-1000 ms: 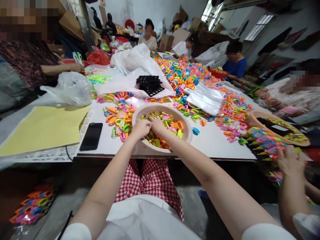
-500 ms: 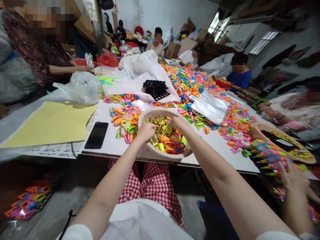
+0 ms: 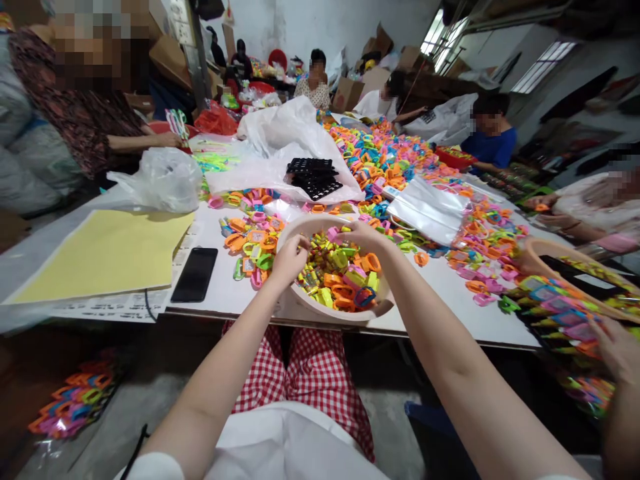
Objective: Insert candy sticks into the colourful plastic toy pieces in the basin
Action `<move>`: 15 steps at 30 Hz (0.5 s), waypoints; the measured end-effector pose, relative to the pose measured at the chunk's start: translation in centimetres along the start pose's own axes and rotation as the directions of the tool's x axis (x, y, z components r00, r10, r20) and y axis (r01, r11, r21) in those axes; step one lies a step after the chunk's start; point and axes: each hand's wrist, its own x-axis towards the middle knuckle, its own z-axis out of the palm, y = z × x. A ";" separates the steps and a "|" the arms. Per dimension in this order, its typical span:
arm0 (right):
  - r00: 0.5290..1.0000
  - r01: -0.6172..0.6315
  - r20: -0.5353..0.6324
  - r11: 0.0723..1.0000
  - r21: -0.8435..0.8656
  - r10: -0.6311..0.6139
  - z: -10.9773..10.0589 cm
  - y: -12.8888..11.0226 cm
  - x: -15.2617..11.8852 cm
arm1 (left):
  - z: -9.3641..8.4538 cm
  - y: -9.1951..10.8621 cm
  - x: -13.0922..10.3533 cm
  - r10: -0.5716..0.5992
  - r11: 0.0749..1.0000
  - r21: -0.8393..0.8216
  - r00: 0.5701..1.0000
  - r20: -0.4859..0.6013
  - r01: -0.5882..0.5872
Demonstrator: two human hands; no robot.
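Observation:
A cream plastic basin stands at the table's near edge. Inside it, small yellow wrapped pieces fill the left and middle, and orange plastic loop-shaped pieces lie at the right with some pink, green and blue ones. My left hand is over the basin's left rim, its fingers curled together; whatever they hold is too small to make out. My right hand reaches over the far right rim, with a pink plastic piece at its closed fingertips.
Loose coloured plastic pieces lie left of the basin, with a larger heap behind. Black trays rest on a plastic bag. A phone and yellow sheet lie left. At right, a co-worker's hand touches a filled tray.
My right hand has lifted from inside the basin, and a pink piece now shows at its fingertips. My left hand has drawn slightly left toward the rim.

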 end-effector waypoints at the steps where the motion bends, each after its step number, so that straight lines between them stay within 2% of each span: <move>1: 0.998 0.022 0.057 0.995 0.101 -0.028 0.0 -0.7 -0.4 | 0.1 -0.1 0.1 0.009 1.000 -0.027 1.000 -0.012 -0.010; 4: 0.968 0.078 0.199 0.941 0.330 -0.150 1.0 -2.5 -1.6 | 0.2 -0.3 0.2 0.038 0.990 -0.136 0.999 0.024 -0.035; 8: 0.943 0.094 0.249 0.892 0.441 -0.222 3.5 -3.9 -2.7 | -0.2 -0.1 0.1 0.073 0.968 -0.243 0.996 0.045 -0.060; 11: 0.948 0.086 0.233 0.879 0.468 -0.217 4.8 -4.0 -3.1 | -0.4 0.1 0.0 0.060 0.972 -0.231 0.995 0.081 -0.040; 15: 0.982 0.056 0.097 0.747 0.662 -0.159 5.0 -3.7 -3.5 | -0.5 -0.3 0.0 0.084 0.963 -0.261 0.995 0.054 -0.068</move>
